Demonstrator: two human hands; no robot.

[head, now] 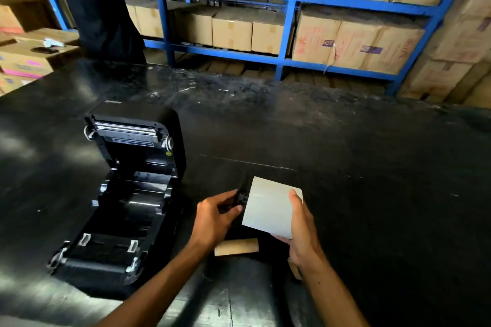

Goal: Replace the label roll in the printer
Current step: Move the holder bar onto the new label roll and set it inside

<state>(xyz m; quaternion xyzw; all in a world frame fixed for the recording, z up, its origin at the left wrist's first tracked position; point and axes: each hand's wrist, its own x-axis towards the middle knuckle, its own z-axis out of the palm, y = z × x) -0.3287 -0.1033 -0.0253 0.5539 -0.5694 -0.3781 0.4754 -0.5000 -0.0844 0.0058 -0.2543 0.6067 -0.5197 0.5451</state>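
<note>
Both hands grip: right hand point(300, 223) holds label roll point(268, 207) axis sideways, left hand point(215, 218) its black spindle point(240, 198).

Open printer point(125, 194), both hands gripping white label roll point(268, 207), black table point(372, 167)

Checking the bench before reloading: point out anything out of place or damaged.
Nothing looks damaged. The printer stands open with its roll bay bare. A brown cardboard core lies loose on the table, below the white label roll held in both hands.
</note>
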